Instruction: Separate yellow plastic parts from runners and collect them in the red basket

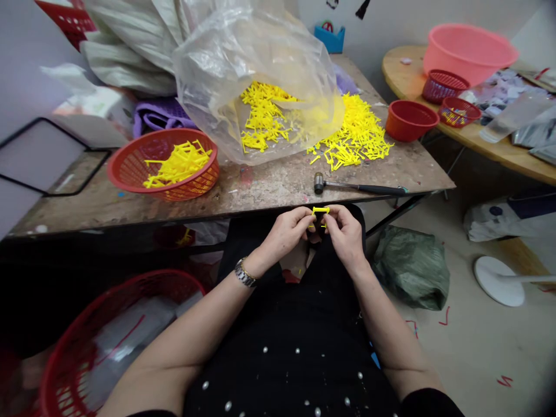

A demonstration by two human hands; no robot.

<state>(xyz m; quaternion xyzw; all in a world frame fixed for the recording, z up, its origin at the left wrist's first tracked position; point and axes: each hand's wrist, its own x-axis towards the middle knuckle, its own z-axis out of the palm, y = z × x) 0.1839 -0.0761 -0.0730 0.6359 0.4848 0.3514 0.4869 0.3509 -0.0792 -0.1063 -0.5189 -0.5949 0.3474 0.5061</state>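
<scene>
My left hand [287, 233] and my right hand [344, 233] meet over my lap, just below the table's front edge. Both pinch a small yellow plastic piece [320, 210] between their fingertips, one hand at each end. A watch sits on my left wrist. On the table a red basket [130, 174] holds several loose yellow pieces. Behind it a clear plastic bag [226, 58] lies open over a big heap of yellow pieces [356, 133].
A small hammer [360, 186] lies near the worn table's front edge [269, 191]. A red bowl [410, 120] stands at the right corner. A large red basket [82, 341] sits at my lower left. A second table with a pink basin [469, 52] is at right. A green bag [410, 266] lies on the floor.
</scene>
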